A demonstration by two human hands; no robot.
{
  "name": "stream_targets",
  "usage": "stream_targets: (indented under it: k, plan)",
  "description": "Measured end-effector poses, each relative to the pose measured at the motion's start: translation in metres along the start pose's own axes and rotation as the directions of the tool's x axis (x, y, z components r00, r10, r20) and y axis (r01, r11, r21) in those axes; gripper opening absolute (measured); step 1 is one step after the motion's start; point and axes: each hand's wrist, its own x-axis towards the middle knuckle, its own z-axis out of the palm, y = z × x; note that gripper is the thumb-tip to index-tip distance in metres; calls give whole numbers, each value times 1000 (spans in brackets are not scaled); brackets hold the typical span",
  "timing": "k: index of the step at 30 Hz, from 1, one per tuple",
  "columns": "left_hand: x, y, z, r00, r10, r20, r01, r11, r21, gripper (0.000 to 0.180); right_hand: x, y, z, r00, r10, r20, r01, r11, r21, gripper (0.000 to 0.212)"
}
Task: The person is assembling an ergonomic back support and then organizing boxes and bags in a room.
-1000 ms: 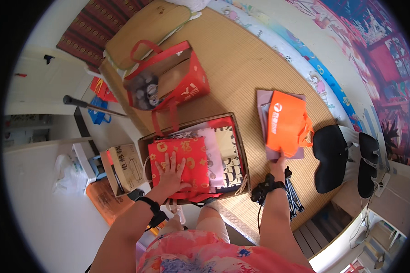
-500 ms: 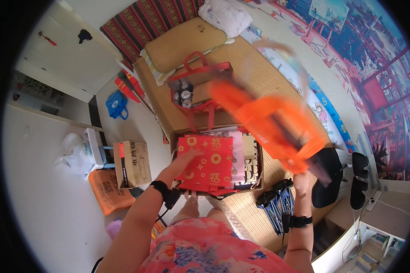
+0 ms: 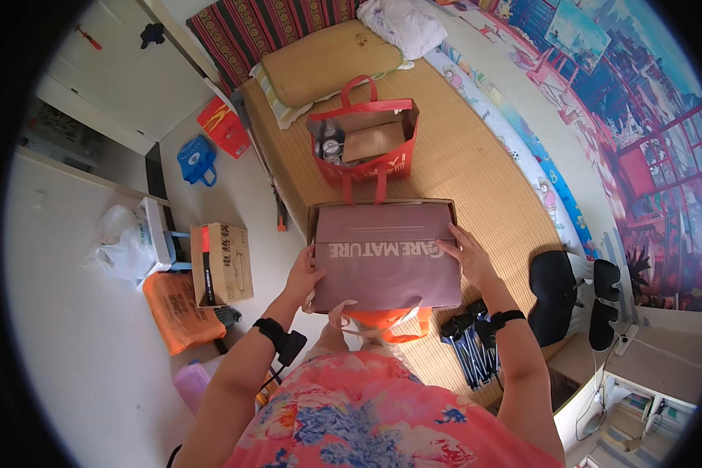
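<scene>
A mauve paper bag (image 3: 386, 277) with pale lettering lies flat over the open cardboard box (image 3: 313, 222), covering most of what is inside. My left hand (image 3: 306, 274) grips the bag's left edge, fingers bent over it. At the right edge my right hand (image 3: 469, 253) holds it too, fingertips on its top face. Pale ribbon handles (image 3: 342, 314) hang from its near side. Below them, part of an orange bag (image 3: 390, 321) shows between the box and my legs. Just beyond the box stands a red shopping bag (image 3: 370, 168) holding cans and a brown carton.
The box is beside a bed with a woven mat (image 3: 476, 156). Dark folded rods (image 3: 472, 355) lie right of it, near a black chair seat (image 3: 554, 292). On the floor at left are a brown carton (image 3: 230, 265), an orange package (image 3: 179, 312) and a blue bag (image 3: 197, 160).
The red printed bags on top of the box are now covered by the mauve bag. The orange bag has left my raised right hand and shows near my legs. Both hands now hold the mauve bag.
</scene>
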Motion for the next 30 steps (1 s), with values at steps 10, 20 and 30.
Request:
stream_targets:
  k: [10, 20, 30]
  plan:
    - [-21, 45, 46, 936, 60, 346, -348, 30, 937, 118, 14, -103, -8, 918, 228, 325, -209, 973, -95, 117]
    - [25, -45, 49, 942, -83, 326, -336, -187, 923, 128, 29, -98, 99, 771, 443, 457, -351, 895, -275, 134]
    - [33, -48, 37, 920, 25, 391, -386, -104, 917, 130, 41, -104, 85, 747, 478, 463, -328, 870, -369, 126]
